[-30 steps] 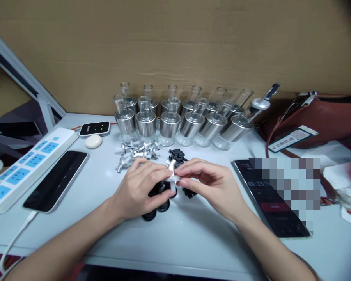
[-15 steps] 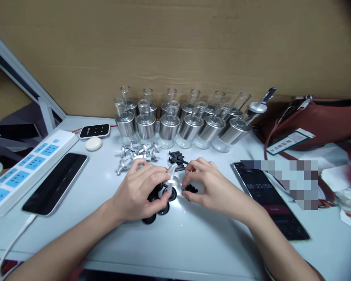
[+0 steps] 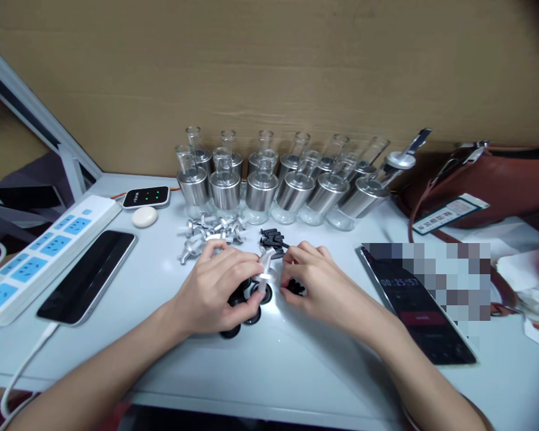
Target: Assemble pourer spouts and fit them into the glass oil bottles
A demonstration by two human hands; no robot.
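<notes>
Silver spout (image 3: 266,277) pinched near black round pieces

Held by the left hand (image 3: 218,288) alone, the spout was near the middle of the table (image 3: 296,371), its bent tube upward and its pale stem pointing down. Under and beside that hand lay the black round pieces (image 3: 230,332), partly hidden; how close the stem came to the nearest could not be told.

The right hand (image 3: 321,284) was off the spout, thumb and fingertips curled beside a cluster of small black pieces (image 3: 295,288). Whether it grasped any of them could not be made out.

Slipping looked the likeliest trouble: a fingertip hold on what seemed smooth metal could let the spout twist or drop among the round pieces. Because the small pieces lay bunched, a careless sweep of the right hand risked scattering them. Lowering the left hand risked nudging the round pieces it partly covered. Slim black pieces (image 3: 273,240) and loose silver spouts (image 3: 193,247) lay near enough the knuckles to be disturbed; the bottles (image 3: 261,194), well apart from both hands, seemed safer.
</notes>
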